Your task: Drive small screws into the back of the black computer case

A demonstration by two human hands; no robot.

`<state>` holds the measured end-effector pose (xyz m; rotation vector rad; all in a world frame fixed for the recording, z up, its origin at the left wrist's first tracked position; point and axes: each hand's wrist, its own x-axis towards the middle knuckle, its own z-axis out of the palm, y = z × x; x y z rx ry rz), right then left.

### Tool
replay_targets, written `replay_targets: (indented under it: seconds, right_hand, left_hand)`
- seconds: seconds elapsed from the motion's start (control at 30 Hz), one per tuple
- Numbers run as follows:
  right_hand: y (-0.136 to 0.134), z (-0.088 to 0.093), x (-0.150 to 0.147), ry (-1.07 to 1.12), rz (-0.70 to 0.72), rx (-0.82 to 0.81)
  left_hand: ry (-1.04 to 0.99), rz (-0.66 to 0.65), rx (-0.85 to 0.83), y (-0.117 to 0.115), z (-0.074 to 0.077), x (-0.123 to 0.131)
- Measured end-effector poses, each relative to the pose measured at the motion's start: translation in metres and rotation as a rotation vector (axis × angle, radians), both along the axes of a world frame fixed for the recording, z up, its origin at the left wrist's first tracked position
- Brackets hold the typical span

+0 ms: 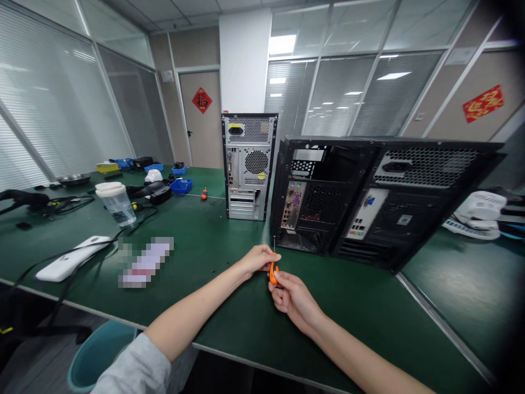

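Note:
An orange-handled screwdriver point(273, 272) is held between my two hands, with its thin shaft pointing away from me. My right hand point(296, 300) is closed around the handle. At the front of the handle, near the shaft, my left hand point(259, 259) pinches with thumb and fingers. The screwdriver's tip is at the lower left corner of a black computer case point(324, 202), whose rear panel with ports faces me. Whether the tip sits in a screw is too small to tell. Dark specks lie on the table left of my hands.
A silver-backed computer tower point(247, 169) stands behind my hands; another black case point(414, 202) is at right. A lidded cup point(116, 203), white power bank-like object point(74, 258), pixelated flat item point(148, 261), cables and blue trays point(181, 186) lie left on the green table point(197, 306).

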<state>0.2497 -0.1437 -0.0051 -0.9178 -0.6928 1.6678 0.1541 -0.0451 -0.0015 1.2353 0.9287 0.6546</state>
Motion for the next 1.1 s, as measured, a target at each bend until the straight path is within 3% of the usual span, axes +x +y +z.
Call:
replay_targets:
  seconds: [1.1]
  right_hand:
    - [0.0016,-0.0058,-0.001,0.116,0.037,0.018]
  left_hand:
    - [-0.027,0.097,0.113,-0.0056,0.0002,0.0056]
